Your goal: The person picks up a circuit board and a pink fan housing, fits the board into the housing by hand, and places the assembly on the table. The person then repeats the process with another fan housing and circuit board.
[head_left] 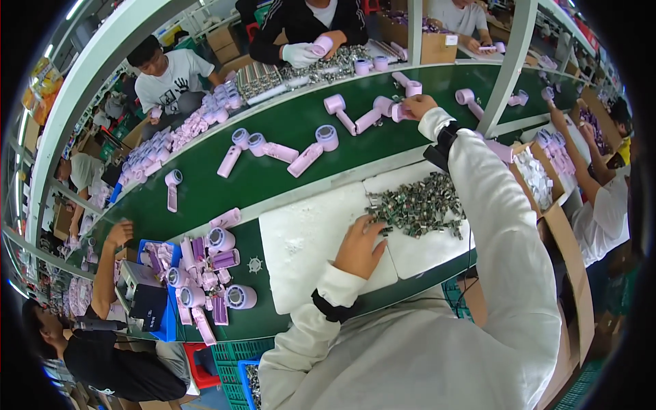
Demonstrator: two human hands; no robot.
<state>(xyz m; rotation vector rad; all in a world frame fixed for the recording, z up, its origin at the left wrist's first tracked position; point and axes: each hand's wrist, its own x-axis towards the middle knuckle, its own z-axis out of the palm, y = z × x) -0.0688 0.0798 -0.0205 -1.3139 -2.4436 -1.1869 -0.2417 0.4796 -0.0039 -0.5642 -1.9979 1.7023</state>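
Observation:
My right hand (418, 106) reaches far out over the green conveyor belt, its fingers closed on a pink hair-dryer-shaped housing (399, 113). A similar housing (372, 116) with a round head lies just to its left. Nearer to me, my left hand (360, 247) rests on the white foam board (294, 239), fingers apart. Its fingertips reach the left edge of a heap of small metal parts (420, 205); I see nothing held in it.
Pink housings (314, 150) lie scattered along the belt (205, 195). Left of the board sit piled housings (220, 239) and a blue bin (164, 321). An upright post (509, 68) stands right of my reaching arm. Co-workers sit around; an open carton (567, 273) is at right.

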